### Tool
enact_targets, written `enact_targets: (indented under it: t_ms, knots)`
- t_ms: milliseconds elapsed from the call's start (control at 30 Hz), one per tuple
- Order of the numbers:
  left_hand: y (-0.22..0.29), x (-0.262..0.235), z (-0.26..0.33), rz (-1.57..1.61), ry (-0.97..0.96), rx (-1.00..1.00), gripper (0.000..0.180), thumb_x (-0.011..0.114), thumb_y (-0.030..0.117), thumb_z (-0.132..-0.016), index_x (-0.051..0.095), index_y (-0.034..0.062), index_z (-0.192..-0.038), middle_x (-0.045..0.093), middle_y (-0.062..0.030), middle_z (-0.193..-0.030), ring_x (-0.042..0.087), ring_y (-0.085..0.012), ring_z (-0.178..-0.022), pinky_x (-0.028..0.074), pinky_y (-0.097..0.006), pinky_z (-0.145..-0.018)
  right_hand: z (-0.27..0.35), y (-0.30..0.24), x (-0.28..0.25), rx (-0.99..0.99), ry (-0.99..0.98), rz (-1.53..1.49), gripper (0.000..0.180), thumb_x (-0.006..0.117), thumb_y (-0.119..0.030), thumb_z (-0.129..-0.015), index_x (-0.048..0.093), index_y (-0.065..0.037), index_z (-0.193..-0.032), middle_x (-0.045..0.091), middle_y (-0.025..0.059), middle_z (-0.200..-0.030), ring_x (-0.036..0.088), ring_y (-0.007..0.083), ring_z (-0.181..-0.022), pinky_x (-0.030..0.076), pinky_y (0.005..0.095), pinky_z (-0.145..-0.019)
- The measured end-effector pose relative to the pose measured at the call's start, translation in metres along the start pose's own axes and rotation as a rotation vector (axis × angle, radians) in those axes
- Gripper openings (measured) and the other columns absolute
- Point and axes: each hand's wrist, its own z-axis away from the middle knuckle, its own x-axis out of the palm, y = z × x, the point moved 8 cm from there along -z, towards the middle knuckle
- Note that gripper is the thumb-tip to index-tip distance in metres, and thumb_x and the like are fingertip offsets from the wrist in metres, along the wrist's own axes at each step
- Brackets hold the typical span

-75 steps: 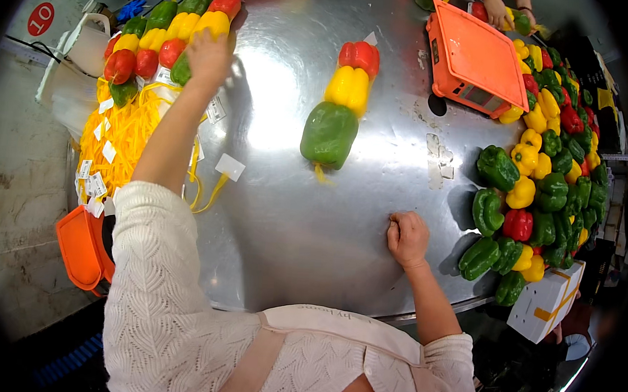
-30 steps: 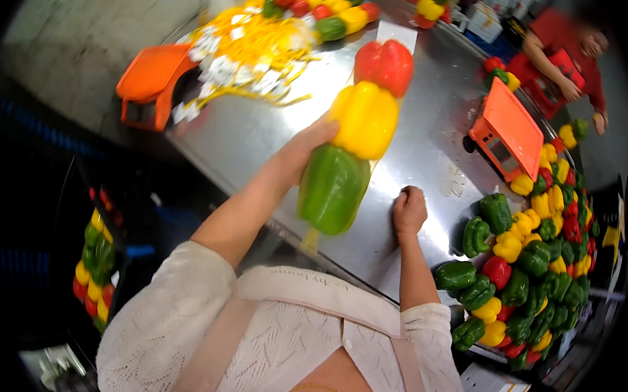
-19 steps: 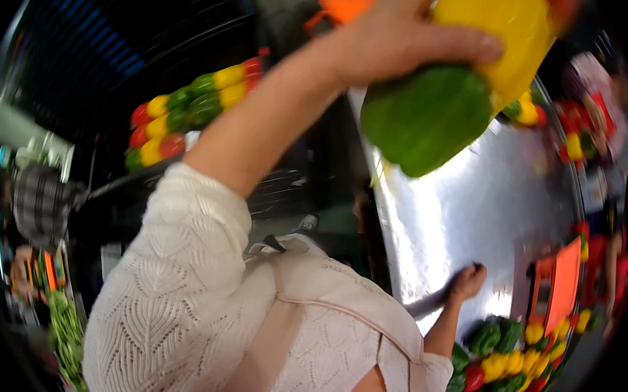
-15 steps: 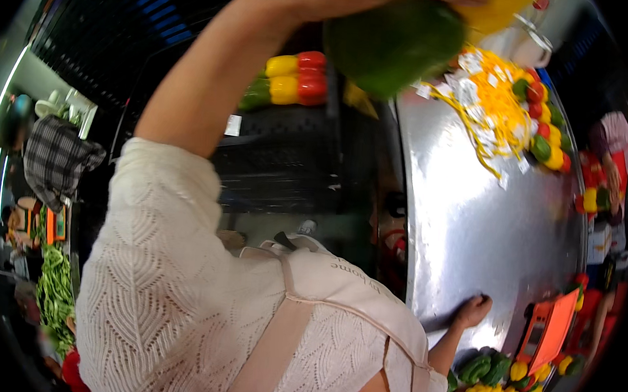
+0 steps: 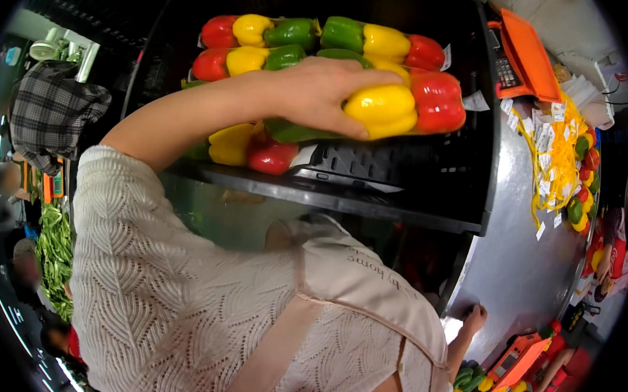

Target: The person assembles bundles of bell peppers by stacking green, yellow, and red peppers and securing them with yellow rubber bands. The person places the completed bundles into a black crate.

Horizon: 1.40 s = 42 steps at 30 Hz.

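Now, in the head view, my left hand [image 5: 320, 96] is clenched around a pepper pack [image 5: 384, 107], a green, a yellow and a red pepper bagged in a row, and holds it over the black crate [image 5: 401, 180]. The pack sits just above the crate's ribbed floor, near its right wall. Behind it, further into the crate, two more packs [image 5: 316, 42] lie side by side in the same three colours, and another pack [image 5: 248, 149] lies partly under my forearm. My right hand [image 5: 473, 321] rests on the steel table [image 5: 518, 266] below the crate; I cannot tell whether its fingers are curled or flat, it is too small here.

I judge the step as laying this pack into the crate. The next move seems to call for lowering it into the free floor space beside the other packs and then letting go.

As for labels, small white rectangular tags [image 5: 478, 102] stick out at the red ends of the packs by the crate's right wall. Right of the crate, a heap of yellow netting [image 5: 557, 153] with white tags lies on the table, beside an orange scale [image 5: 527, 58]. A second orange scale [image 5: 516, 359] stands below my right hand.
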Motion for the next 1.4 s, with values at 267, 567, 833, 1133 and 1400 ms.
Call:
enact_targets:
  t_ms: [267, 567, 833, 1133, 1400]
  knots:
    - [0.007, 0.058, -0.021, 0.005, -0.213, 0.156, 0.078, 0.074, 0.04, -0.08, 0.039, 0.0224, -0.148, 0.06, -0.0173, -0.105, 0.063, -0.0404, -0.093, 0.052, -0.047, -0.079, 0.074, -0.073, 0.061, -0.013, -0.307, -0.074, 0.024, 0.061, -0.011, -0.093, 0.054, -0.002, -0.114, 0.06, 0.0055, -0.082, 0.056, 0.0118, -0.064, 0.051, 0.0281, -0.054]
    - [0.005, 0.034, -0.03, -0.248, -0.201, 0.288, 0.085, 0.08, 0.034, -0.072, 0.042, 0.0268, -0.148, 0.057, -0.0145, -0.1, 0.058, -0.0366, -0.083, 0.049, -0.045, -0.078, 0.097, -0.091, 0.064, 0.024, -0.136, -0.074, 0.018, 0.061, -0.009, -0.094, 0.056, -0.004, -0.11, 0.057, 0.0016, -0.078, 0.051, 0.0083, -0.059, 0.043, 0.0246, -0.049]
    - [0.025, 0.06, -0.03, 0.092, -0.372, 0.288, 0.078, 0.076, 0.033, -0.078, 0.041, 0.0192, -0.146, 0.057, -0.0152, -0.105, 0.06, -0.0397, -0.092, 0.049, -0.046, -0.078, 0.1, -0.092, 0.064, 0.006, -0.105, -0.014, 0.019, 0.062, -0.011, -0.093, 0.059, -0.005, -0.11, 0.059, 0.0014, -0.079, 0.051, 0.0087, -0.059, 0.043, 0.0255, -0.05]
    - [0.009, 0.084, -0.032, 0.114, -0.444, 0.135, 0.088, 0.083, 0.036, -0.072, 0.039, 0.009, -0.143, 0.059, -0.0194, -0.111, 0.06, -0.0398, -0.103, 0.049, -0.046, -0.086, 0.089, -0.114, 0.055, 0.101, -0.057, -0.216, 0.013, 0.065, -0.016, -0.094, 0.063, -0.007, -0.103, 0.06, -0.0006, -0.078, 0.051, 0.0072, -0.061, 0.042, 0.0238, -0.051]
    - [-0.008, 0.091, -0.049, 0.151, -0.422, 0.144, 0.084, 0.084, 0.043, -0.073, 0.046, -0.0035, -0.131, 0.054, -0.024, -0.125, 0.055, -0.0402, -0.115, 0.047, -0.044, -0.095, 0.286, -0.589, 0.074, -1.177, -0.243, 0.073, 0.031, 0.056, -0.004, -0.096, 0.057, 0.005, -0.126, 0.064, 0.0102, -0.116, 0.061, 0.0176, -0.106, 0.047, 0.0288, -0.096]
